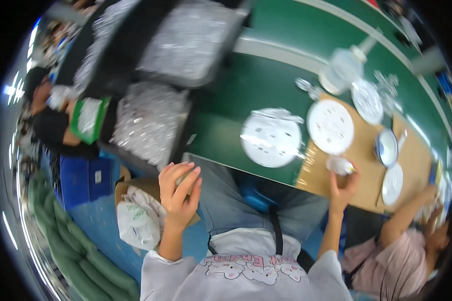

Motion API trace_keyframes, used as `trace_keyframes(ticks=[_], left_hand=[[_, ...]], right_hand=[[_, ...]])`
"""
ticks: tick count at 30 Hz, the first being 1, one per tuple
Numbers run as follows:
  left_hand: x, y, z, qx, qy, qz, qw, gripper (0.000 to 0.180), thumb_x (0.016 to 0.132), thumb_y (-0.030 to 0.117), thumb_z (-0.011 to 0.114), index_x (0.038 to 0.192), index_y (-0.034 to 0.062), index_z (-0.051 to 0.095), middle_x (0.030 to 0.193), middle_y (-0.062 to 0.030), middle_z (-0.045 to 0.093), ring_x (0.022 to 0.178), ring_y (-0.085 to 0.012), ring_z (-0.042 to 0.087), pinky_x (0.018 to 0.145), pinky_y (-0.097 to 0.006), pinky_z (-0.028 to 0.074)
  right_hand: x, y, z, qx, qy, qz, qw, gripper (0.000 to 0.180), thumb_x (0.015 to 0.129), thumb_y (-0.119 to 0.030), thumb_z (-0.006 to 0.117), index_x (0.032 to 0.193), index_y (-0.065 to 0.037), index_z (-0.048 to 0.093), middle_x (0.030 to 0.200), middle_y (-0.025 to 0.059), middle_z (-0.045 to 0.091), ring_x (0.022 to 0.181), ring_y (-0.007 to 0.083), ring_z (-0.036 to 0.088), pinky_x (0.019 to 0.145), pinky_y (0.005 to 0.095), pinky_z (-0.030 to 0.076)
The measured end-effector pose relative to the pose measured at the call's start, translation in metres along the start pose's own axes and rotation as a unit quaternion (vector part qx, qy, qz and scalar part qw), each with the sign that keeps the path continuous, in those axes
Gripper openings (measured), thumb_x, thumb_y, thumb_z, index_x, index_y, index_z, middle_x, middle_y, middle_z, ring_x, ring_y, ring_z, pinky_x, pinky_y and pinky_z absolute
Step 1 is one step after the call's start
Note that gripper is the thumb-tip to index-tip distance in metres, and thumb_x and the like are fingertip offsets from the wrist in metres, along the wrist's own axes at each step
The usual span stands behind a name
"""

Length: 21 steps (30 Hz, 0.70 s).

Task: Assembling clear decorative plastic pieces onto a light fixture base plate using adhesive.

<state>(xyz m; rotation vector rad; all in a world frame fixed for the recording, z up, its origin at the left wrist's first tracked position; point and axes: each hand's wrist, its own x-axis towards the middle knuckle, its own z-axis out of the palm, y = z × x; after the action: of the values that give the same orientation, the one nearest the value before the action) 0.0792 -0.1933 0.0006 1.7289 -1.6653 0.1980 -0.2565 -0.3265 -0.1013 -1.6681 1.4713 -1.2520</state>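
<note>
The left hand (178,193) hangs off the near edge of the green table (236,85), fingers curled inward over a brown cardboard box (135,188); whether it grips anything small cannot be told, as the palm side is hidden. In that box lie crumpled white plastic bags (135,220). The right hand (342,188) is raised at the table's near edge and pinches a small white wrapped piece (339,164), too blurred to identify. Beyond it on the table lie round white discs (271,138), one partly covered by clear film, on a brown sheet (361,160). At the table's left end, trays of shiny silvery small parts (148,120) blur together. A clear bottle-like object (342,70) stands at the far side, smeared by motion. Another person in a pink top (402,261) sits at the table's right end, cut off by the rim.
</note>
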Motion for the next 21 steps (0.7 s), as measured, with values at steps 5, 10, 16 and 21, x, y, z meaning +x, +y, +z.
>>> trace_keyframes(ticks=[5, 10, 16, 21], left_hand=[[-0.010, -0.036, -0.058, 0.066, 0.052, -0.150, 0.985, 0.029, 0.072, -0.005, 0.068, 0.100, 0.0034, 0.067, 0.101, -0.0112, 0.063, 0.093, -0.0285, 0.060, 0.081, -0.034, 0.047], [0.004, -0.071, -0.064, 0.016, 0.105, -0.162, 0.981, 0.025, 0.077, -0.004, 0.064, 0.101, 0.0020, 0.066, 0.103, -0.0125, 0.063, 0.094, -0.0270, 0.060, 0.083, -0.032, 0.047], [0.024, -0.085, -0.012, 0.035, 0.110, -0.102, 0.988, 0.022, 0.075, 0.006, 0.068, 0.097, 0.0055, 0.067, 0.103, -0.0093, 0.063, 0.098, -0.0283, 0.058, 0.086, -0.037, 0.043], [0.010, -0.093, -0.018, 0.075, 0.108, -0.127, 0.983, 0.021, 0.074, 0.012, 0.069, 0.095, 0.0090, 0.067, 0.102, -0.0056, 0.063, 0.096, -0.0263, 0.057, 0.087, -0.038, 0.040]], right_hand=[[-0.005, -0.003, -0.010, -0.006, 0.009, -0.015, 1.000, 0.051, 0.078, -0.001, 0.069, 0.125, -0.001, 0.047, 0.115, 0.0118, 0.057, 0.110, 0.0228, 0.054, 0.099, 0.0353, 0.039], [-0.036, -0.017, -0.052, -0.116, 0.023, -0.025, 0.993, 0.051, 0.079, -0.001, 0.065, 0.127, -0.001, 0.047, 0.117, 0.0132, 0.058, 0.111, 0.0224, 0.055, 0.096, 0.0334, 0.041], [0.010, -0.161, -0.073, -0.132, -0.010, -0.119, 0.984, 0.029, 0.075, 0.001, 0.065, 0.104, 0.001, 0.060, 0.093, 0.0112, 0.063, 0.087, 0.0189, 0.060, 0.078, 0.0292, 0.045], [0.113, -0.302, 0.048, -0.080, -0.197, -0.341, 0.916, 0.020, 0.075, 0.003, 0.062, 0.096, 0.001, 0.062, 0.094, 0.0124, 0.063, 0.090, 0.0238, 0.060, 0.081, 0.0314, 0.044]])
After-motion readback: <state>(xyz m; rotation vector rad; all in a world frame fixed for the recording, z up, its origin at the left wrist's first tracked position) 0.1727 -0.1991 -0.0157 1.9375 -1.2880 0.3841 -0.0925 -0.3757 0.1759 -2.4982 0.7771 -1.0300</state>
